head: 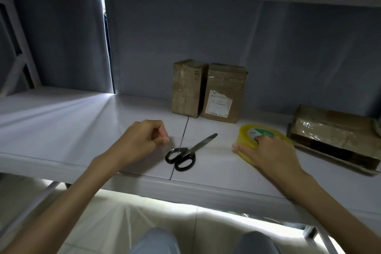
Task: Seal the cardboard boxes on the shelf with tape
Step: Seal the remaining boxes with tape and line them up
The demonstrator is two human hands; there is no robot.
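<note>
On the white metal shelf point(61, 121), a yellowish roll of clear packing tape point(250, 138) with a green-printed core is gripped by the right hand point(270, 152): the thumb is laid against the roll's near left side and at least one finger is hooked into its hole. The left hand point(140, 140) is held just above the shelf surface with its fingers curled in and the thumb pressed to the fingertips; whether anything thin is pinched there cannot be told. Between the two hands, black-handled steel scissors point(188, 153) are laid closed, blades pointing away and to the right. Two upright brown cardboard boxes point(208, 90) are stood side by side against the grey back panel point(288, 47), touching. A flatter brown cardboard box point(334, 138) wrapped in shiny tape is seen at the far right, just beside the tape roll.
</note>
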